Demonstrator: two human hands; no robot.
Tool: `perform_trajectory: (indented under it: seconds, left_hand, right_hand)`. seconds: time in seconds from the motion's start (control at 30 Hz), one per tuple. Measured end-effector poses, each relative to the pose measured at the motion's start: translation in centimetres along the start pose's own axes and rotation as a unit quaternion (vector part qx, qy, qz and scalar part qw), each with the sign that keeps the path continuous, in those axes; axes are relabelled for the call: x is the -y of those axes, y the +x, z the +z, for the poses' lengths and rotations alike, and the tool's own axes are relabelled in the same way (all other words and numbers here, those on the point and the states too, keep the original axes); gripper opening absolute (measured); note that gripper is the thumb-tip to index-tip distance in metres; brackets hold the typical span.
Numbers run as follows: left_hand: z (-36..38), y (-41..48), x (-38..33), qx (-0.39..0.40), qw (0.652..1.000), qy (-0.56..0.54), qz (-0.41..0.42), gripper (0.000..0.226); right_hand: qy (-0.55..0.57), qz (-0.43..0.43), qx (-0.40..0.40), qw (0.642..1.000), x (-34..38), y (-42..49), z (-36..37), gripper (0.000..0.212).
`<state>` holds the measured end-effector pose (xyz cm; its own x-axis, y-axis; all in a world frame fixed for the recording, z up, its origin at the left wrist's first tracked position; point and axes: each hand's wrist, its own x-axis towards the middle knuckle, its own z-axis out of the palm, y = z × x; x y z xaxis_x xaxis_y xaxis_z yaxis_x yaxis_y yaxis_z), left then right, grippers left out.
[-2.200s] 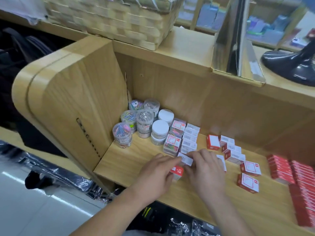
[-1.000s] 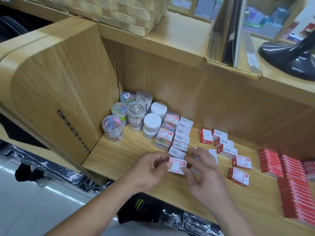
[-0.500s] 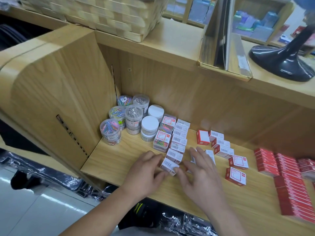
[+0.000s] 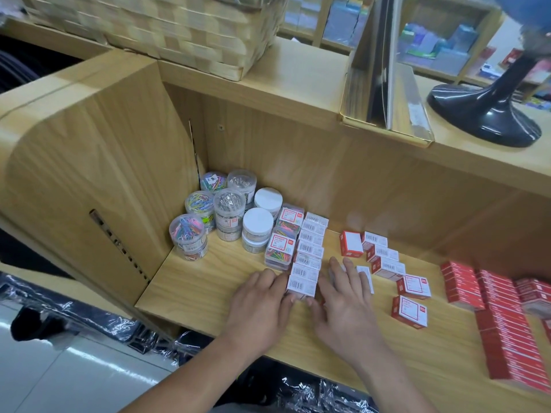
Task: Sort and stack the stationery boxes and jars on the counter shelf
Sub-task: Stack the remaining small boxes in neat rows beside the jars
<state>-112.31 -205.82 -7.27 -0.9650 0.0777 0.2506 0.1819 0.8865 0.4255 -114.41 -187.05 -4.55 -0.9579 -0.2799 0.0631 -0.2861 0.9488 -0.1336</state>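
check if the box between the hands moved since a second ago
Yes. The box, held tilted clear of the barcode row before, now sits squared against that row's near end, left hand touching it.

A woven basket (image 4: 167, 31) sits atop the wooden counter (image 4: 298, 84).
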Motion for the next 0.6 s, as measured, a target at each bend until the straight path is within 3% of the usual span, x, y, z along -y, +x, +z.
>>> perform_trajectory:
  seconds: [0.27, 0.4, 0.5, 0.6]
  left_hand:
    - [-0.4, 0.2, 0.0, 0.02, 1.0, -0.013, -0.002, 0.042]
    - [-1.0, -0.4, 1.3, 0.027, 0.99, -0.137, -0.018, 0.035]
    - [-1.8, -0.9, 1.3, -0.002, 0.977, -0.213, -0.02, 0.024]
    - [-2.5, -0.5, -0.7, -0.022, 0.972, -0.232, 0.015, 0.017]
  right_hand:
    - [0.034, 0.021, 0.029, 0.999, -0.1, 0.0, -1.3, 0.063]
    - [0.17, 0.009, -0.064, 0.983, -2.8, -0.7, -2.9, 0.063]
    - [0.229, 0.069, -0.145, 0.96, -5.1, -2.7, -3.6, 0.044]
    - [0.264, 0.117, -0.119, 0.95, -5.5, -4.2, -3.2, 0.039]
